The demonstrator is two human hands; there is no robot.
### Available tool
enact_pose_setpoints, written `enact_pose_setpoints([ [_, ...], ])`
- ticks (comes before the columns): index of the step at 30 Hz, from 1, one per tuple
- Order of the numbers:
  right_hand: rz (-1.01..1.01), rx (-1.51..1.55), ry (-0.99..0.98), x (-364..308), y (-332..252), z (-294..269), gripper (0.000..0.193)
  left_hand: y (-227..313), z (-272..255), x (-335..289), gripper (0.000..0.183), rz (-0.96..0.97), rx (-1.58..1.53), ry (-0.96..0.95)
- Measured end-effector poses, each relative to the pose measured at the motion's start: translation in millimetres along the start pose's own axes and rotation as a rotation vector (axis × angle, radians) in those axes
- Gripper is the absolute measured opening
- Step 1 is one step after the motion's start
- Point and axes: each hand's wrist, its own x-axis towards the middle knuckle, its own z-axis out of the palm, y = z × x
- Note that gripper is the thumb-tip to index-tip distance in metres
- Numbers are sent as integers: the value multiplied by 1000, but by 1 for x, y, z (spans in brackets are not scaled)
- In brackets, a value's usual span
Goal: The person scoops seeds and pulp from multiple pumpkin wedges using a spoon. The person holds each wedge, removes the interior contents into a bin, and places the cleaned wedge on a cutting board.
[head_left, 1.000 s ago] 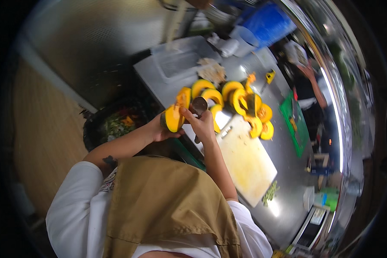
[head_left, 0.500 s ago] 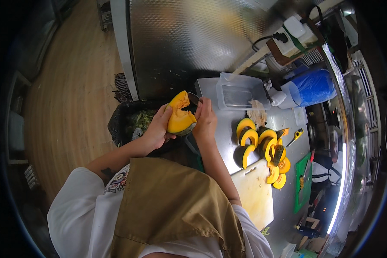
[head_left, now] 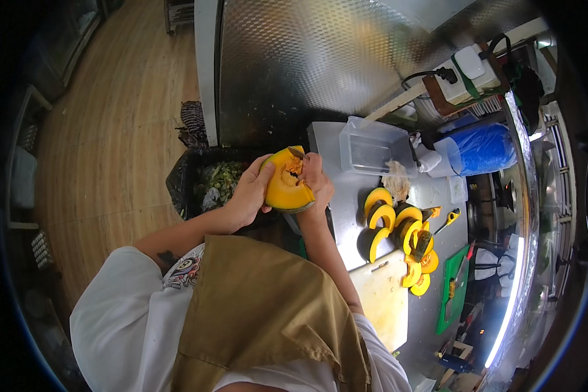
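Observation:
My left hand (head_left: 245, 199) grips a thick piece of pumpkin (head_left: 282, 193) by its outer left side, thumb on the rim. The hollow of the piece faces up, with orange fibres and seed pulp (head_left: 294, 167) in its upper part. My right hand (head_left: 317, 188) is closed at the right edge of the piece, around what looks like a metal spoon (head_left: 297, 154); only its dark tip shows, at the pulp. Below and left of the pumpkin stands a bin lined with a black bag (head_left: 181, 181), holding green vegetable scraps (head_left: 223, 179).
On the steel counter to my right lie several cut pumpkin pieces (head_left: 380, 214), a yellow-handled peeler (head_left: 452, 217) and a white cutting board (head_left: 382, 297). A clear plastic tub (head_left: 375, 147) stands behind them. Farther right is a green board (head_left: 452, 287) with a knife on it.
The pumpkin piece has turned so its hollow faces up more. My right hand has shifted in over its right edge, and the spoon tip now sits against the pulp. The whole view has shifted slightly.

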Motion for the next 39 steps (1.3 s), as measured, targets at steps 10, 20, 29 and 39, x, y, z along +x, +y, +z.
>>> enact_pose_setpoints([
  [10, 103, 272, -88, -2, 7, 15, 34, 9, 1, 10, 29, 61, -32, -61],
  [20, 81, 292, 20, 11, -3, 19, 34, 26, -14, 17, 28, -60, -55, 25],
  [29, 180, 821, -319, 9, 6, 36, 39, 25, -29, 27, 35, -8, -76, 16],
  [39, 45, 693, -332, 9, 19, 58, 39, 32, -38, 35, 43, -227, 62, 160],
])
